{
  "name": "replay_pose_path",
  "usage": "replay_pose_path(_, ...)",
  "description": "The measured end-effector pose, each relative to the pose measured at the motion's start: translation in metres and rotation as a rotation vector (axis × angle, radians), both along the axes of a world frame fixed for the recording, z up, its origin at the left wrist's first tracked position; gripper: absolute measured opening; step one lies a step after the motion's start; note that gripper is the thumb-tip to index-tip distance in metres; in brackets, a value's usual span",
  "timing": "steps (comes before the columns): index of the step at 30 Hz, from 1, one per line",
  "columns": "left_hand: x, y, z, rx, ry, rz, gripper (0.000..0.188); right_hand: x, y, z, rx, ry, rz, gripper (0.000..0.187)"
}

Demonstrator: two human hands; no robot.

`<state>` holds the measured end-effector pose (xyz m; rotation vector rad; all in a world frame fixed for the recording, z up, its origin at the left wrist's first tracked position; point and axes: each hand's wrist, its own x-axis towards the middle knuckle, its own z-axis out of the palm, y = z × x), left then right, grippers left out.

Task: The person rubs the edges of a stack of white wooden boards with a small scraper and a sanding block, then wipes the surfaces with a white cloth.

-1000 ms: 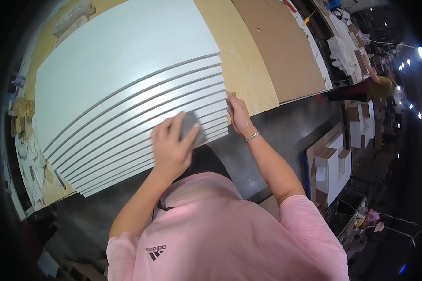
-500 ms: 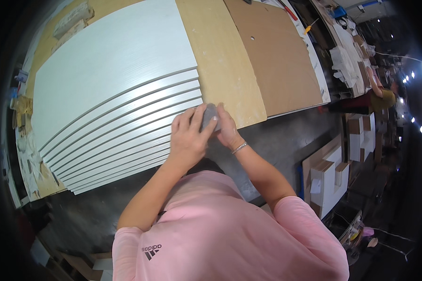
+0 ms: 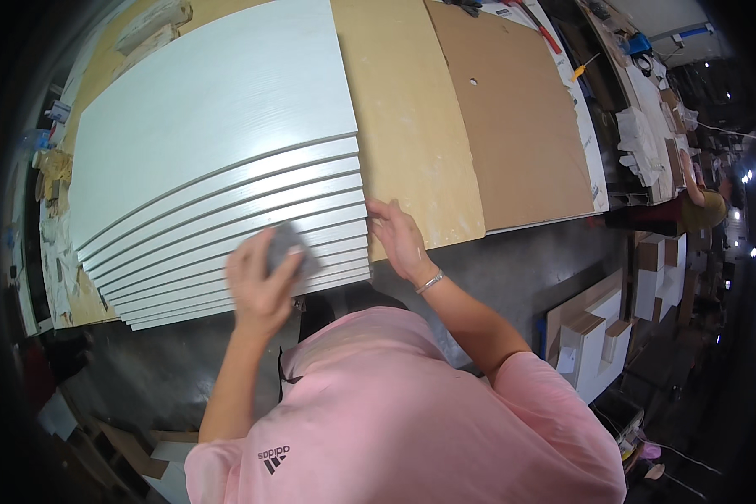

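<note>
A stack of white panels (image 3: 218, 92) with a faint grain lies on the table, their near edges stepped like stairs. My left hand (image 3: 259, 281) is closed round a grey sanding block (image 3: 292, 252), held over the stepped near edges; motion blurs it slightly. Whether the block touches the panels I cannot tell. At the right end of the stack is my right hand (image 3: 399, 237), fingers loosely stretched out, with the fingertips at the panels' side edges. It holds nothing that I can see, and a bracelet circles its wrist.
Right of the stack, a brown board (image 3: 521, 126) lies on the yellowish tabletop (image 3: 403, 109). A red-handled tool (image 3: 546, 32) and a yellow-handled screwdriver (image 3: 579, 73) are farther right. White box-like pieces (image 3: 596, 353) stand below on the right. Another person (image 3: 701, 206) works at the far right.
My hands have come apart. The left has moved left and nearer me with the sanding block, over the stepped edges; the right has let go of the block and stays at the stack's right end.
</note>
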<state>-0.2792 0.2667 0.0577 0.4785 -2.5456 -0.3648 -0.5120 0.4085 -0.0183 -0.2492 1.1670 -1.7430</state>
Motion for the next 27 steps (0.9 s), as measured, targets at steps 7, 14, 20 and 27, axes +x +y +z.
replay_pose_path(7,-0.021,0.048,0.001,0.158,0.047,0.088,0.045,0.030,-0.008,0.009,0.191,0.605,-0.021,0.045)
replay_pose_path(14,0.145,-0.046,-0.020,-0.164,0.027,0.444,0.043,0.047,-0.021,0.016,0.364,0.980,-0.050,0.041)
replay_pose_path(20,0.098,-0.003,-0.041,-0.020,0.121,0.489,0.046,0.057,-0.029,0.005,0.322,0.901,-0.195,0.036)
replay_pose_path(27,0.297,-0.123,-0.087,-0.084,0.278,1.203,0.054,0.056,-0.030,0.001,0.382,0.949,-0.264,0.039)
